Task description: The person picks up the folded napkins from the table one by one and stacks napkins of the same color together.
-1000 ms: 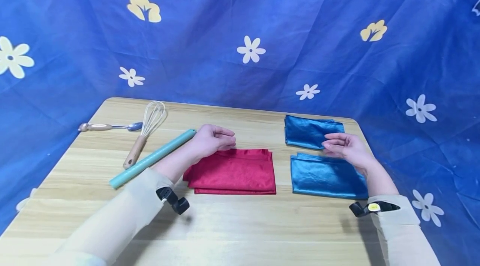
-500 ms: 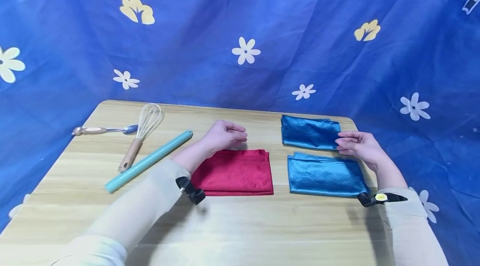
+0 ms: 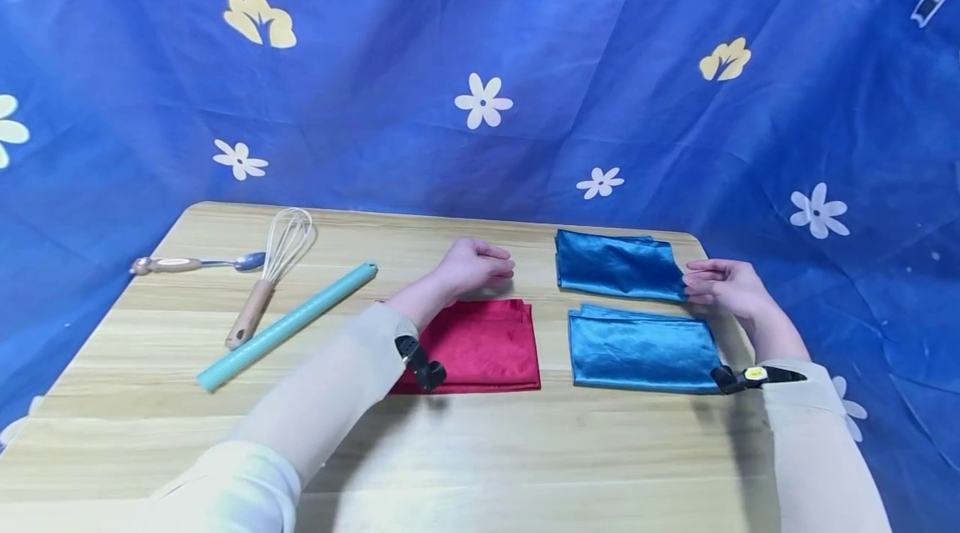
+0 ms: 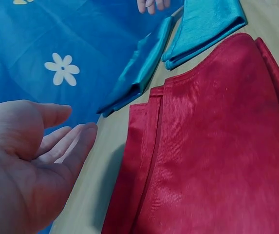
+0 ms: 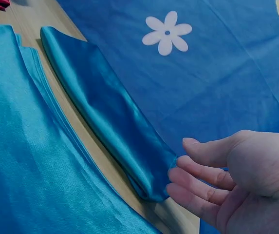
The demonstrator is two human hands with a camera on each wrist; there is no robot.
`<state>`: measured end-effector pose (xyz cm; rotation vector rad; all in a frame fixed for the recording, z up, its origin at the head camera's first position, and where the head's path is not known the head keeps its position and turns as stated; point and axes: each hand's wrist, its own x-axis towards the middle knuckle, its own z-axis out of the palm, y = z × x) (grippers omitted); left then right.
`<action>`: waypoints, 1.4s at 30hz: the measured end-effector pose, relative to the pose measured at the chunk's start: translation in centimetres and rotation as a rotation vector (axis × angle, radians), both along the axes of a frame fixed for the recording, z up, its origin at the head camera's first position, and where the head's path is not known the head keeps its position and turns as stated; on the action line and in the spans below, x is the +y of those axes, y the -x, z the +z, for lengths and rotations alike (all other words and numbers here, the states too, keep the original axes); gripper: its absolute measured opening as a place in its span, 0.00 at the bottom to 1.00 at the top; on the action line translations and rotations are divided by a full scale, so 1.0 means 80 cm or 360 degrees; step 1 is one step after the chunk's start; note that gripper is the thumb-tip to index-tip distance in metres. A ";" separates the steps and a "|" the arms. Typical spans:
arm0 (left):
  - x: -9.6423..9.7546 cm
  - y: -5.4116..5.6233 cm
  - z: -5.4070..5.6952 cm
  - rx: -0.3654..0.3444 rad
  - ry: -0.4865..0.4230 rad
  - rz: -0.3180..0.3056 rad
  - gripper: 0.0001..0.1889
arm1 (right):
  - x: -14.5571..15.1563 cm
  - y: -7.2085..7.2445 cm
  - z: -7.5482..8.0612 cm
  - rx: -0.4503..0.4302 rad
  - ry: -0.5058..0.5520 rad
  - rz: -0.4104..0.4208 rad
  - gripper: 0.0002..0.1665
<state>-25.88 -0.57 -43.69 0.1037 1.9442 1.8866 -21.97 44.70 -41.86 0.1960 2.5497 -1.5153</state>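
My left hand (image 3: 478, 264) hovers just behind a folded red cloth (image 3: 483, 345), fingers loosely bent and nothing in them. The left wrist view shows its open palm beside the layered edge of the red cloth (image 4: 212, 146). At the far right, a folded dark blue satin cloth (image 3: 618, 264) lies by the table's back edge. The fingertips of my right hand (image 3: 729, 287) are right at its right end, extended and not curled round it, as the right wrist view shows. A second folded blue cloth (image 3: 641, 349), lighter in tone, lies in front of it.
On the left lie a turquoise rod (image 3: 288, 326), a whisk (image 3: 270, 279) with a wooden handle and a spoon (image 3: 198, 263). A blue flowered curtain (image 3: 375, 82) hangs close behind the wooden table (image 3: 570, 450) and along its sides.
My left hand has moved to the right behind the red cloth. My right hand has shifted right, from over the dark blue cloth to its right end. The cloths look unchanged.
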 end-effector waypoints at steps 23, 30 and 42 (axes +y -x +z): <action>0.096 0.024 -0.023 -0.0220 -0.0055 0.0080 0.19 | 0.011 0.025 -0.046 0.0026 -0.0336 -0.0197 0.31; 0.112 0.027 -0.025 -0.0275 -0.0077 0.0169 0.15 | -0.009 0.032 -0.057 -0.0012 -0.0355 -0.0403 0.35; 0.129 0.035 -0.024 -0.0335 0.0000 0.0200 0.15 | -0.015 0.038 -0.066 0.0035 -0.0600 -0.0297 0.34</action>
